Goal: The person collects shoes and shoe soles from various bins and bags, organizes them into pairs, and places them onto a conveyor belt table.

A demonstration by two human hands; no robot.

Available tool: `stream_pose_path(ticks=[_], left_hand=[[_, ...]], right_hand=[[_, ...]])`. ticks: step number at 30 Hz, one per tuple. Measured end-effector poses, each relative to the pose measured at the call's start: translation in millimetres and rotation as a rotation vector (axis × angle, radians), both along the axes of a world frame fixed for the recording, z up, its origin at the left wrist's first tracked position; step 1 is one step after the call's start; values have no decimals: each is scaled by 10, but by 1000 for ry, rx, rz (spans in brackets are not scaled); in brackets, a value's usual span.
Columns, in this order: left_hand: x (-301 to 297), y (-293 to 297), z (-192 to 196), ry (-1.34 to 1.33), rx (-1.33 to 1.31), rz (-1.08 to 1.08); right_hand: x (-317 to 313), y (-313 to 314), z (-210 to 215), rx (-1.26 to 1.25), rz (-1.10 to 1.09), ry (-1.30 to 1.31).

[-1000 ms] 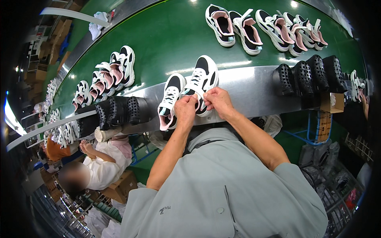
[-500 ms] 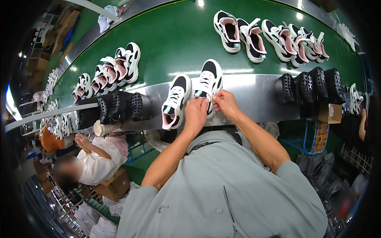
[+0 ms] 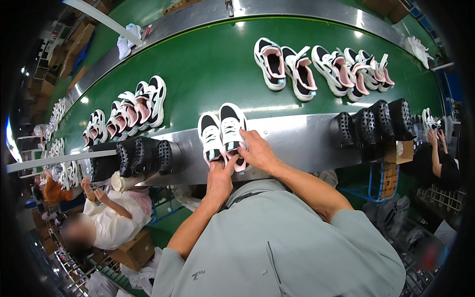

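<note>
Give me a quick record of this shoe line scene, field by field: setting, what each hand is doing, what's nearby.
setting: green conveyor belt with a metal ledge along its near edge
left hand: fingers at the heel of the left sneaker
right hand: resting on the heel of the right sneaker
pair: white and black, side by side, toes pointing away across ledge and belt
on belt: sneaker row far right, another row left
on ledge: black shoe lasts right, more lasts left
others: seated co-worker lower left

I'm looking at a shoe factory line: a green conveyor belt across the frame's upper half carries rows of sneakers, seated workers lower left.
</note>
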State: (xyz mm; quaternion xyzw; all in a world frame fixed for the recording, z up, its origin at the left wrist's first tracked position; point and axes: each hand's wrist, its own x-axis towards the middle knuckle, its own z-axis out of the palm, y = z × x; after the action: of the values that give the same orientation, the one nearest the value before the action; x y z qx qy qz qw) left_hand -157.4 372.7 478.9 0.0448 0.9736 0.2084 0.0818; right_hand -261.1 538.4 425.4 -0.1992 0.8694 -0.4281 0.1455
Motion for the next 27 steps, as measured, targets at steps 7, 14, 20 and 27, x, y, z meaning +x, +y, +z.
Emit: stream_pose_path(ticks=[7, 14, 20, 27], left_hand=[[-446, 133, -156, -98, -144, 61], [-1855, -952, -340, -81, -277, 44], [-1757, -1166, -35, -252, -391, 76], [-1422, -704, -69, -163, 105, 20]], right_hand=[[-1219, 1111, -140, 484, -269, 537], [-2068, 1384, -147, 609, 64, 227], [-2054, 1072, -85, 400, 132, 193], [-2077, 848, -161, 475, -14, 261]])
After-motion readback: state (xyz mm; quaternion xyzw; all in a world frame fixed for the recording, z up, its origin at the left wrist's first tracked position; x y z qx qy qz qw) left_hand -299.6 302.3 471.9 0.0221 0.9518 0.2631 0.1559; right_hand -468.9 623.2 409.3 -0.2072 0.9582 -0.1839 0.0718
